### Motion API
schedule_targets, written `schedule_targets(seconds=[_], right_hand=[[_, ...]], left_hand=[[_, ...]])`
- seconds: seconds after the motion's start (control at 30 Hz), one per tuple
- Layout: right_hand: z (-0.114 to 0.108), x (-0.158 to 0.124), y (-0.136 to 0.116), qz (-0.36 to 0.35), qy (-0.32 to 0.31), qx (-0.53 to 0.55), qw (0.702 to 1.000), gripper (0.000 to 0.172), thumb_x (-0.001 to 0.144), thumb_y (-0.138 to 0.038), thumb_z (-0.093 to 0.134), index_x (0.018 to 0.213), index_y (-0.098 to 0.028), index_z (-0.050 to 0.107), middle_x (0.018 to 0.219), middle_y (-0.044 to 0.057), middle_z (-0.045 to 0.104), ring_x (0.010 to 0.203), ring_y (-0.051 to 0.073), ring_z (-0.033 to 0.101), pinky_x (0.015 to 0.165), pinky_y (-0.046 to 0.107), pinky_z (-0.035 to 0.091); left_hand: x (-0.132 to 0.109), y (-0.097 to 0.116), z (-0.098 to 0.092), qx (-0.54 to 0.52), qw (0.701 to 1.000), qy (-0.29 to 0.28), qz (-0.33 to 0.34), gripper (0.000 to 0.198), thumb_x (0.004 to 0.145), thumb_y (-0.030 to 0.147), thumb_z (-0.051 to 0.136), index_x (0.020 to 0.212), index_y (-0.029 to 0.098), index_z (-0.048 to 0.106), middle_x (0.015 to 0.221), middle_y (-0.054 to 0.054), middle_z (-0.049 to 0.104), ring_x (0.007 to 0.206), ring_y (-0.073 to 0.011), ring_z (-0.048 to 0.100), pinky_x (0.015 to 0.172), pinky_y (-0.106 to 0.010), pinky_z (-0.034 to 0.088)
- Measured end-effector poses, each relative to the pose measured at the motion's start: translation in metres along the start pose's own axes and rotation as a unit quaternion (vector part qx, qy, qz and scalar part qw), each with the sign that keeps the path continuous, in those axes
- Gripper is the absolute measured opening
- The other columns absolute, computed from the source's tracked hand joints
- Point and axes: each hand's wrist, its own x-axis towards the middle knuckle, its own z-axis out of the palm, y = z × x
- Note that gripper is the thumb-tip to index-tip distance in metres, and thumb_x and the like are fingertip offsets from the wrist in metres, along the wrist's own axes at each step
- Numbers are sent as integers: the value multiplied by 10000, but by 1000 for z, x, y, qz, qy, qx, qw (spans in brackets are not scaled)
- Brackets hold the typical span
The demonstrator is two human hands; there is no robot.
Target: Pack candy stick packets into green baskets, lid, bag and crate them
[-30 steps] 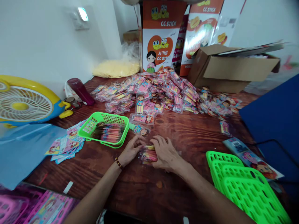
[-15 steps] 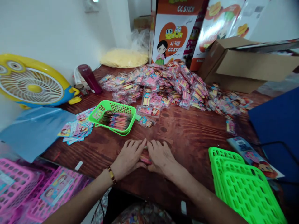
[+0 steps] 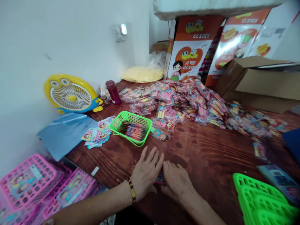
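Near the front edge of the wooden table (image 3: 201, 153), my left hand (image 3: 146, 173) lies with its fingers spread. Close beside it, my right hand (image 3: 177, 181) has its fingers together, curled over a small colourful item (image 3: 160, 177) that is mostly hidden between the hands. Beyond my left hand stands a green basket (image 3: 114, 127) with a bundle of thin sticks (image 3: 134, 131) in it. Printed cards (image 3: 98, 134) are spread left of the basket. A large heap of small pink packets (image 3: 173, 97) covers the back of the table.
Pink baskets (image 3: 30, 179) sit at the lower left, stacked green baskets (image 3: 262, 200) at the lower right. A yellow fan (image 3: 72, 93), a dark red bottle (image 3: 112, 92) and an open carton (image 3: 264, 84) stand farther back.
The view has shifted, so the scene sits lower and farther right. The fingers of my left hand have spread apart, and my right hand remains beside it.
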Motion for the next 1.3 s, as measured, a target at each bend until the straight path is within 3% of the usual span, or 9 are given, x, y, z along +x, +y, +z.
schedule_targets(seconds=[0.13, 0.27, 0.4, 0.57, 0.7, 0.93, 1.1, 1.23, 1.3], right_hand=[[-15, -5, 12, -4, -59, 64, 996, 589, 652, -244, 634, 1218, -122, 530, 1162, 167, 622, 1064, 323, 583, 981, 504, 380], [-51, 25, 51, -97, -165, 225, 956, 430, 764, -465, 642, 1110, -213, 607, 1084, 62, 671, 935, 225, 624, 804, 319, 459], [-64, 102, 62, 48, 26, 158, 986, 337, 938, -435, 446, 1088, -196, 632, 1132, 93, 659, 1034, 233, 590, 870, 334, 412], [-47, 162, 46, 161, 60, 56, 984, 453, 865, -412, 598, 1195, -102, 590, 1257, 198, 583, 1190, 323, 498, 999, 441, 343], [-38, 133, 60, 144, 50, 73, 986, 357, 863, -371, 598, 1144, -152, 604, 1228, 160, 594, 1149, 289, 525, 933, 389, 400], [-35, 40, 59, -118, -72, 234, 962, 276, 856, -138, 475, 1081, -176, 631, 1102, 78, 652, 1009, 174, 589, 876, 261, 430], [-48, 56, 78, -164, -162, 340, 912, 267, 901, -273, 515, 1082, -179, 688, 1001, 18, 718, 876, 142, 640, 791, 212, 462], [-66, 128, 129, 15, 59, 142, 988, 291, 943, -219, 419, 1075, -190, 676, 1070, 28, 707, 979, 148, 624, 876, 239, 442], [-72, 166, 154, 77, 109, 94, 987, 364, 948, -165, 352, 1198, -119, 613, 1273, 137, 612, 1188, 213, 527, 1014, 346, 363]], left_hand=[[2, -5, 6, -22, 1000, -8, 9, 940, 770, 568, 649, 1463, 66, 260, 1259, -162, 566, 1297, -326, 426, 1177, -549, 57], [7, -6, 2, -41, 998, -47, -3, 957, 729, 486, 723, 1454, 61, 264, 1129, -123, 586, 1057, -272, 547, 1090, -502, 308], [8, -7, 3, -74, 993, -88, -4, 758, 720, 431, 741, 1350, 163, 415, 1212, -118, 544, 1106, -287, 511, 975, -476, 423], [5, -7, 19, -109, 991, -80, -23, 806, 695, 491, 724, 1373, 217, 385, 1198, -96, 548, 1086, -293, 513, 976, -530, 404], [6, -11, 33, -125, 991, -49, -7, 726, 709, 554, 691, 1316, 244, 439, 1154, -68, 570, 1072, -283, 521, 1009, -541, 358], [9, -24, 50, -92, 986, 118, 71, 490, 807, 639, 542, 1076, 230, 553, 1500, -119, 361, 1417, -338, 220, 1130, -561, 122], [12, -19, 46, -86, 995, 1, 52, 360, 866, 447, 543, 1151, 226, 541, 1212, -90, 613, 1109, -265, 564, 1064, -548, 308], [15, -16, 48, -72, 996, -59, 18, 419, 910, 304, 483, 1326, 251, 463, 1169, -76, 627, 1039, -252, 590, 1001, -502, 399], [16, -17, 53, -66, 996, -59, 6, 521, 923, 256, 452, 1435, 238, 357, 1125, -77, 643, 1017, -243, 595, 980, -469, 422]])
